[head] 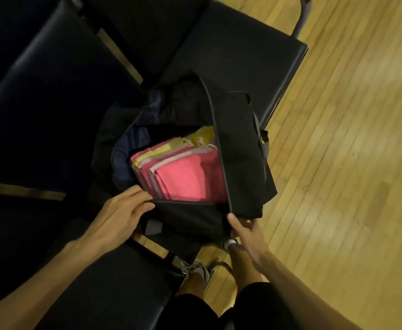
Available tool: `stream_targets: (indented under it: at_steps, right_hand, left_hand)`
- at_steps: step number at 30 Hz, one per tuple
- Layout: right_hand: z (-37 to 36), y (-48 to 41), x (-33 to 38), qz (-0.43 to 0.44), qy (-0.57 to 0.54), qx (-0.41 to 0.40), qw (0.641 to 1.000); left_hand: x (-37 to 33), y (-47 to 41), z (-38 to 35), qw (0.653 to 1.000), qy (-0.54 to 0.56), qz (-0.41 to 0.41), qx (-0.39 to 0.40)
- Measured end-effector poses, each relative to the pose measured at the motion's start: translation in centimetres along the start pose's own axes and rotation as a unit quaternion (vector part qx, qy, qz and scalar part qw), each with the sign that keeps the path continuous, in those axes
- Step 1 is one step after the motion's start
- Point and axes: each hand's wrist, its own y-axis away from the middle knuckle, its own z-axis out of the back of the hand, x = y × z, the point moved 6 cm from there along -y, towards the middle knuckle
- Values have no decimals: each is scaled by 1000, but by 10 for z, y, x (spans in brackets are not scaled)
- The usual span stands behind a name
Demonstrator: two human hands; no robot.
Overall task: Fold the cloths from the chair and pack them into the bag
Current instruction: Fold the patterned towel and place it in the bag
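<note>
A black bag (190, 217) stands open on a dark chair seat. Inside it lies a stack of folded cloths (183, 172), pink on top with yellow ones behind. My left hand (121, 210) holds the bag's near left rim, thumb over the edge. My right hand (247, 236) touches the near right corner of the bag where a dark strap (216, 139) runs down across the opening; its fingers are loosely spread. A dark blue lining or garment shows at the left inside the bag.
Several black chair seats (40, 103) fill the left and top of the view. Wooden floor (338, 163) lies to the right. My legs and shoes (197, 270) stand below the bag, beside a metal chair leg.
</note>
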Motion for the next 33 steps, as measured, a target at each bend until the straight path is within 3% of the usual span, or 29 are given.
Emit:
stream_targets:
  at_steps: [3,7,10,12,15,17,18,20,23,33]
  right_hand:
    - [-15,-15,11,13,-54,-17,998]
    - [17,-12,26,40,-13,-142,989]
    - [40,-4,45,53,-56,-87,993]
    - [49,1,55,52,-40,-30,997]
    - [50,5,64,37,-18,6,999]
    - [49,7,68,37,-9,8,999]
    - [49,9,70,37,-10,8,999]
    - [47,13,71,25,-10,6,1000]
    - [46,18,71,14,-9,9,1000]
    - [42,22,68,37,21,25,999]
  left_hand:
    - [2,2,-4,1000,-27,4,13]
    - [7,-8,-6,999,-40,31,17]
    - [16,-17,-16,996,-52,74,0]
    - [4,-19,-23,993,-55,86,-55]
    - [-61,-16,-42,990,-47,-33,-131]
    - [-111,-7,-76,983,-24,-150,-103]
    - [-127,-5,-94,983,-11,-171,-67]
    - [-137,-8,-124,992,16,-122,-2]
    - [-129,-19,-141,998,60,4,-2]
    - [-125,-16,-139,997,69,1,15]
